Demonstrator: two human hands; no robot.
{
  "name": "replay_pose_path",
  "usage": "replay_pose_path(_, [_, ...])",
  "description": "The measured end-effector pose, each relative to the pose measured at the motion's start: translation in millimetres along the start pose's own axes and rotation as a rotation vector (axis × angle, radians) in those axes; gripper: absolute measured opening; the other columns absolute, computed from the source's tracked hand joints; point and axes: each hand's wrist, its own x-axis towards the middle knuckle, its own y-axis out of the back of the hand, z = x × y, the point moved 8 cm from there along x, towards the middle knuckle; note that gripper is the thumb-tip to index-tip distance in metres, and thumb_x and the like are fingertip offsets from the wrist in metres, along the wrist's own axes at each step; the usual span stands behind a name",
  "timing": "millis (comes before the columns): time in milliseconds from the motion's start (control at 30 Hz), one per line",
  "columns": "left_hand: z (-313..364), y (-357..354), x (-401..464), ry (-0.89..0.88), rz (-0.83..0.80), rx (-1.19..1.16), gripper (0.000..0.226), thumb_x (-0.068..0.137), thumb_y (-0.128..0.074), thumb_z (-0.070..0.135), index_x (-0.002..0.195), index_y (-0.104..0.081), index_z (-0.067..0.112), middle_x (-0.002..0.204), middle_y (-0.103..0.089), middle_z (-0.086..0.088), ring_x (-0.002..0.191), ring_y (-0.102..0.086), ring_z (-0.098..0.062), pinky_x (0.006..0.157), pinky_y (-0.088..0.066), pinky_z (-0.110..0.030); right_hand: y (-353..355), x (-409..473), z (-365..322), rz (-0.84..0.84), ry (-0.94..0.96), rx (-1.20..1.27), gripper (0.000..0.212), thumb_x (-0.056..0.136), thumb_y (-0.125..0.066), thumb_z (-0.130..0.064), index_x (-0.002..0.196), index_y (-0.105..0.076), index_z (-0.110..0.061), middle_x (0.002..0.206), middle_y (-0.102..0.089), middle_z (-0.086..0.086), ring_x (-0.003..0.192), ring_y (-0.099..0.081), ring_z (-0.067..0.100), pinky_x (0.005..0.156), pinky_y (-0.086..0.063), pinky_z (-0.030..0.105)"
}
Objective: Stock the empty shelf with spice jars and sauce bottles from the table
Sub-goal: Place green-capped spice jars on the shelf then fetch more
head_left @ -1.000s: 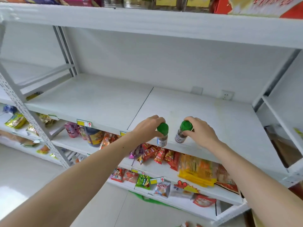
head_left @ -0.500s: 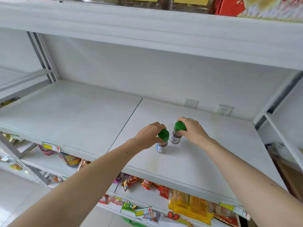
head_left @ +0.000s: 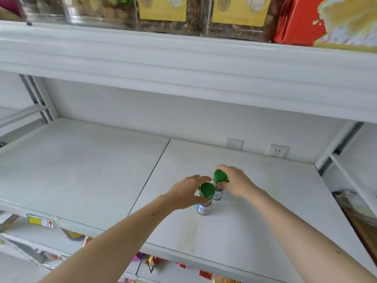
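Two small green-capped spice jars stand upright on the white shelf (head_left: 81, 170), on its right panel. My left hand (head_left: 186, 192) grips the nearer jar with the blue label (head_left: 205, 203) around its cap. My right hand (head_left: 236, 181) holds the farther jar with the grey label (head_left: 218, 185) by its cap. The two jars stand close together, almost touching. Both bottoms appear to rest on the shelf board.
A wall socket (head_left: 276, 151) and a blank plate (head_left: 234, 144) sit on the back wall. The shelf above (head_left: 183, 64) holds clear boxes and a red box (head_left: 295, 19). Snack packets (head_left: 153, 262) lie on the lower shelf. A yellow price tag (head_left: 41, 221) marks the front edge.
Both hands have carried the jars further in over the shelf and set them down. The camera has moved closer and tilted up.
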Motion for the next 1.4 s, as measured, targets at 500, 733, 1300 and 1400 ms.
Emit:
replay_pose_path(500, [-18.0, -13.0, 13.9, 0.360, -0.138, -0.835, 0.074, 0.095, -0.022, 0.064, 0.144, -0.041, 0.011, 0.148, -0.044, -0.001, 0.135, -0.041, -0.018, 0.111, -0.033, -0.039, -3.9, -0.1, 11.4, -0.003, -0.262, 0.358, 0.024, 0.096, -0.055, -0.032, 0.111, -0.052, -0.013, 0.109, -0.063, 0.011, 0.077, -0.073, 0.025, 0.053, -0.055, 0.027])
replay_pose_path(733, [-8.6, -19.6, 43.2, 0.361, -0.196, -0.914, 0.076, 0.096, -0.014, 0.064, 0.138, -0.049, 0.012, 0.144, -0.050, -0.006, 0.132, -0.046, -0.018, 0.111, -0.035, -0.043, 0.6, 16.6, 12.8, 0.049, -0.282, 0.472, 0.016, 0.096, -0.058, -0.023, 0.105, -0.056, -0.010, 0.103, -0.064, 0.013, 0.072, -0.072, 0.022, 0.063, -0.059, 0.027])
replay_pose_path(1300, [-30.6, -13.1, 103.6, 0.407, -0.115, -0.892, 0.076, 0.093, -0.018, 0.068, 0.144, -0.041, 0.016, 0.148, -0.044, -0.005, 0.139, -0.037, -0.019, 0.107, -0.034, -0.046, 12.8, 70.8, 15.2, 0.121, -0.308, 0.480, 0.020, 0.100, -0.050, -0.023, 0.111, -0.056, -0.008, 0.105, -0.063, 0.013, 0.087, -0.071, 0.027, 0.080, -0.060, 0.038])
replay_pose_path(1400, [-31.5, -13.1, 101.1, 0.415, -0.098, -0.905, 0.075, 0.094, -0.021, 0.066, 0.147, -0.034, 0.015, 0.153, -0.037, -0.005, 0.139, -0.036, -0.021, 0.108, -0.035, -0.045, 12.0, 67.3, 15.6, 0.113, -0.332, 0.484, 0.027, 0.101, -0.048, -0.026, 0.119, -0.052, -0.007, 0.107, -0.061, 0.012, 0.087, -0.071, 0.028, 0.079, -0.059, 0.037])
